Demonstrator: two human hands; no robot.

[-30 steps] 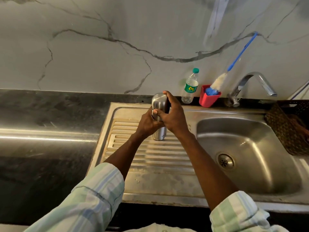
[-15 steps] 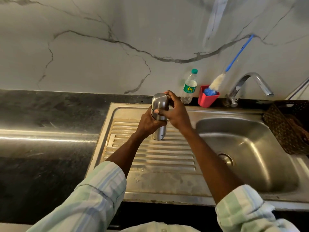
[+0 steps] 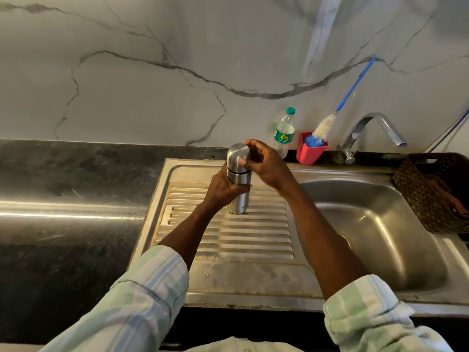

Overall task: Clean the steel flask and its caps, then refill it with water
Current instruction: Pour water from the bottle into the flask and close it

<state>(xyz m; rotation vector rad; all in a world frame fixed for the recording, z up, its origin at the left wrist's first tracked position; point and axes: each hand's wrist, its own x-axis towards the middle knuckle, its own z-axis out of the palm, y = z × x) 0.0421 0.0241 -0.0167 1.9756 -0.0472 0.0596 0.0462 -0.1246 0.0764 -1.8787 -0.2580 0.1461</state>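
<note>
Right hand [image 3: 266, 163] further off flask cap [image 3: 237, 154]

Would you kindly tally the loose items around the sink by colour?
Silver: 1, the steel flask
Clear: 1, the plastic water bottle
Red: 1, the plastic holder cup
Blue: 1, the long-handled bottle brush
Brown: 1, the woven basket
Total: 5

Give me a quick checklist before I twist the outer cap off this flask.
1. Flask upright on the drainboard: ok.
2. Left hand grips the flask body: ok.
3. Right hand fingers curled round the cap: ok.
4. Cap seated on the body: ok; how tight, cannot tell.
5. Bottle brush standing in the red cup behind the sink: ok.
6. Tap running: not ok, no water seen.
</note>
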